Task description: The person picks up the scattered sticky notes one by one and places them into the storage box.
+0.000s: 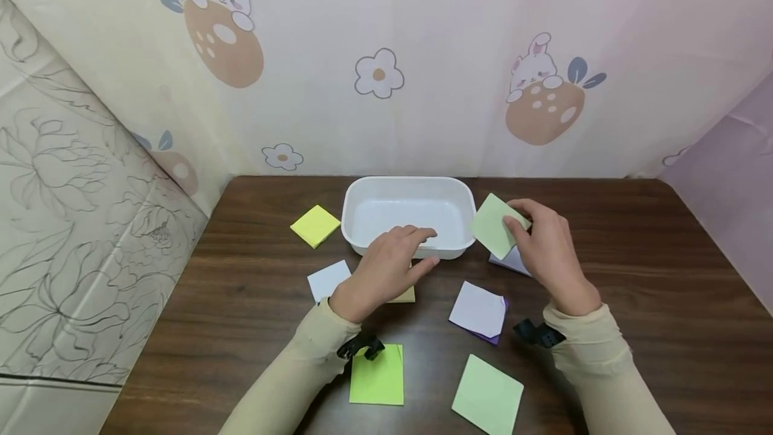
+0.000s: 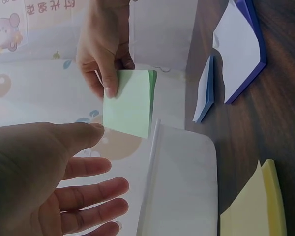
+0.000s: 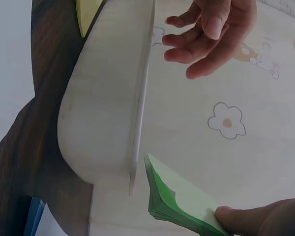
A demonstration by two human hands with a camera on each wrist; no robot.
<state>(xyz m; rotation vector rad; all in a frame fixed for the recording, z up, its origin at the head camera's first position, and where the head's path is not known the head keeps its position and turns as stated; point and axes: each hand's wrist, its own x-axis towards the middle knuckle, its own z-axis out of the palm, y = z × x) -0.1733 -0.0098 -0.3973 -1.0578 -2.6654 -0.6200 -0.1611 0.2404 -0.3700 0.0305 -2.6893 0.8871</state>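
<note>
My right hand (image 1: 546, 247) pinches a light green sticky note pad (image 1: 494, 225) by its edge, held up beside the right rim of a white plastic basin (image 1: 409, 183). In the right wrist view the pad (image 3: 184, 201) shows several layered green sheets under the thumb. Over the front rim of the basin my left hand (image 1: 386, 267) hovers with its fingers spread and nothing in them. The left wrist view has the left hand's fingers (image 2: 96, 196) extended, thumb tip near the green pad (image 2: 128, 101) in that view.
On the brown wooden table (image 1: 241, 334) lie several more pads: yellow (image 1: 315, 225), white (image 1: 328, 279), pale yellow (image 1: 403, 295), lime green (image 1: 377, 381), white-topped purple (image 1: 478, 309), a second light green one (image 1: 488, 395) and a white-topped blue one (image 1: 513, 262). A patterned curtain (image 1: 447, 86) hangs behind.
</note>
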